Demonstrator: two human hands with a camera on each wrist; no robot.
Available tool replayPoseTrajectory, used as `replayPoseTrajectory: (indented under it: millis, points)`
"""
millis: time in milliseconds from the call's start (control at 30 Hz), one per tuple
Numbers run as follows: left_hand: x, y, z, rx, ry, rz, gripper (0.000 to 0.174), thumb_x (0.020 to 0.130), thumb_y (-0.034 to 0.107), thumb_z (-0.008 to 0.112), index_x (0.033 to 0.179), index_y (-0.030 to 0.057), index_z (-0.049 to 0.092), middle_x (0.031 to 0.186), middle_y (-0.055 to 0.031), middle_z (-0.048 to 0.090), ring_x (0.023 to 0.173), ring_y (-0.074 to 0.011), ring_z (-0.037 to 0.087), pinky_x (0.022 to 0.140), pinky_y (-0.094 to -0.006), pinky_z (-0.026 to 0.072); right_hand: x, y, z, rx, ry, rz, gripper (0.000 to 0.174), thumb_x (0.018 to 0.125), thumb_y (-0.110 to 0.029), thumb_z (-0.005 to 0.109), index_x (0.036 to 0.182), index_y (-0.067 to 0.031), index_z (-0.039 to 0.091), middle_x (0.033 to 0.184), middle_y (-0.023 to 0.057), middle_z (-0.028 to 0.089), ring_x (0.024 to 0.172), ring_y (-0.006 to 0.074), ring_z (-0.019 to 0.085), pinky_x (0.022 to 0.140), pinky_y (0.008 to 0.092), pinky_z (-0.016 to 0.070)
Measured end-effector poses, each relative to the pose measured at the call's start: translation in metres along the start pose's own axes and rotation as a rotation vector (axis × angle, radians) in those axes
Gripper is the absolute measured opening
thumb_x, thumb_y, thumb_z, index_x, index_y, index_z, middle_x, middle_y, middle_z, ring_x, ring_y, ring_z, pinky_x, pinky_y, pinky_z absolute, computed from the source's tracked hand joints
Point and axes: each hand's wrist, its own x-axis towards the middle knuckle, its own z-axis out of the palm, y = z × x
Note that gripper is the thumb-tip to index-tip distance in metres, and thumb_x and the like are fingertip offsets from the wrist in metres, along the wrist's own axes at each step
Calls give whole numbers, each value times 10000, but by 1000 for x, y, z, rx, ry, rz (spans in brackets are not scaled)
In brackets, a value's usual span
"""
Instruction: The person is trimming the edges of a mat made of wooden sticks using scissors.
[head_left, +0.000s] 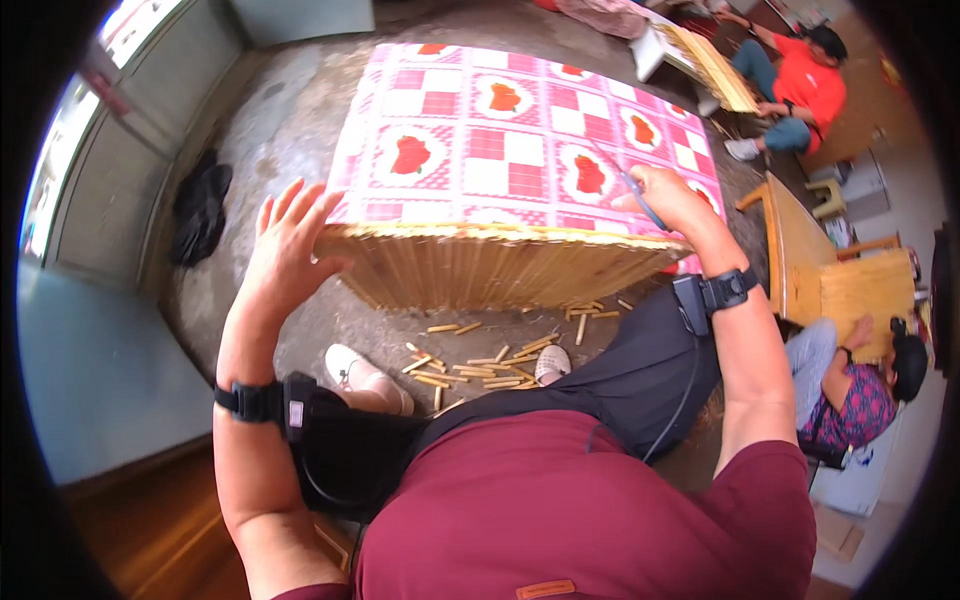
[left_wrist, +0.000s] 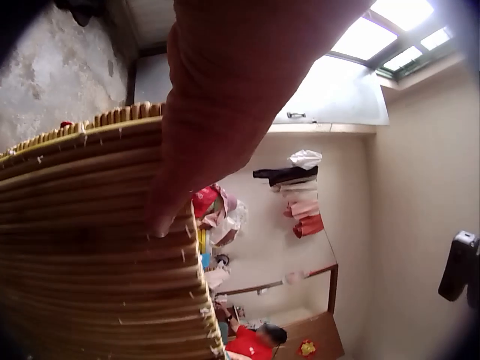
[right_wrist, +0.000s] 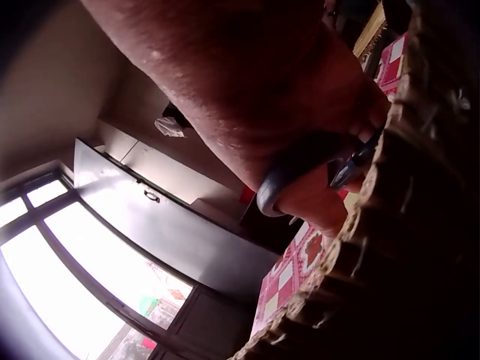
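A mat of bamboo slats [head_left: 490, 270] hangs over the near side of a table covered by a pink and white checked tablecloth [head_left: 515, 145]. My left hand [head_left: 287, 250] is at the mat's left corner with its fingers spread, its thumb against the edge. In the left wrist view the slats [left_wrist: 90, 225] run close under that hand. At the right end of the mat, my right hand [head_left: 675, 200] holds scissors [head_left: 641, 197]. Their dark handle loop [right_wrist: 271, 189] shows around the hand in the right wrist view, right beside the mat's tied edge [right_wrist: 352, 247].
Cut bamboo pieces [head_left: 490, 372] lie scattered on the floor by my feet. A black cloth [head_left: 203, 210] lies at the left. A person in red [head_left: 815, 90] works at another mat at the back right; another person sits by a wooden bench [head_left: 865, 295] at the right.
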Motion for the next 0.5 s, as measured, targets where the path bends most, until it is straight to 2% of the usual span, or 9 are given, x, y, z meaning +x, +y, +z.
replayPoseTrajectory:
  millis: [33, 67, 133, 200, 233, 267, 333, 433, 500]
  points:
    - [4, 12, 0, 30, -19, 37, 836, 620, 172, 848, 1375, 128, 494, 1433, -123, 471, 1390, -326, 353, 1165, -498, 234, -5, 13, 0, -80, 17, 20, 372, 745, -321, 787, 879, -9, 638, 762, 150, 644, 755, 261, 628, 708, 386, 468]
    - [8, 25, 2, 57, -38, 76, 822, 618, 178, 848, 1363, 127, 504, 1430, -123, 472, 1391, -325, 351, 1168, -506, 224, 0, 50, 8, -5, 39, -36, 346, 758, -312, 775, 865, -10, 642, 754, 135, 645, 710, 245, 614, 665, 385, 466]
    - [20, 51, 7, 90, -60, 161, 807, 625, 212, 844, 1350, 103, 507, 1414, -117, 484, 1402, -309, 342, 1178, -508, 198, 1, 65, 0, 34, -143, 107, 315, 769, -287, 759, 867, -9, 647, 736, 109, 645, 670, 226, 612, 616, 371, 467]
    - [29, 79, 15, 70, -83, 192, 837, 633, 228, 839, 1377, 101, 479, 1416, -112, 481, 1412, -300, 330, 1185, -508, 183, -7, 72, -5, 134, -104, 100, 271, 779, -252, 738, 866, -11, 648, 720, 89, 644, 635, 208, 612, 577, 352, 466]
    - [34, 87, 20, 83, -88, 204, 866, 646, 245, 832, 1407, 104, 444, 1427, -107, 471, 1418, -296, 320, 1190, -510, 171, -6, 74, -4, 193, -27, 99, 256, 781, -238, 728, 870, -11, 649, 717, 86, 643, 635, 211, 618, 579, 349, 473]
    - [37, 99, 20, 123, -101, 212, 885, 662, 261, 826, 1432, 110, 417, 1444, -100, 457, 1420, -294, 316, 1193, -510, 169, -9, 75, -5, 203, -41, 127, 261, 779, -241, 732, 871, -12, 649, 724, 89, 646, 641, 212, 618, 582, 349, 475]
    - [43, 112, 24, 112, -22, 245, 826, 675, 333, 812, 1393, 120, 462, 1406, -108, 476, 1386, -305, 350, 1176, -518, 193, -13, 73, -8, 233, -67, 171, 272, 774, -248, 740, 875, -13, 649, 738, 96, 653, 653, 213, 619, 589, 349, 479]
    - [59, 119, 29, 116, 76, 267, 818, 701, 366, 790, 1404, 121, 452, 1382, -115, 493, 1375, -307, 365, 1170, -517, 209, -10, 78, -7, 154, -74, 87, 319, 769, -282, 762, 889, -10, 646, 797, 139, 657, 743, 254, 621, 679, 383, 483]
    - [67, 120, 38, 117, 41, 284, 803, 728, 387, 770, 1409, 112, 446, 1355, -120, 513, 1356, -308, 388, 1164, -516, 225, -11, 75, -13, 67, -81, 110, 339, 767, -297, 768, 894, -8, 643, 848, 171, 657, 807, 291, 620, 740, 406, 475]
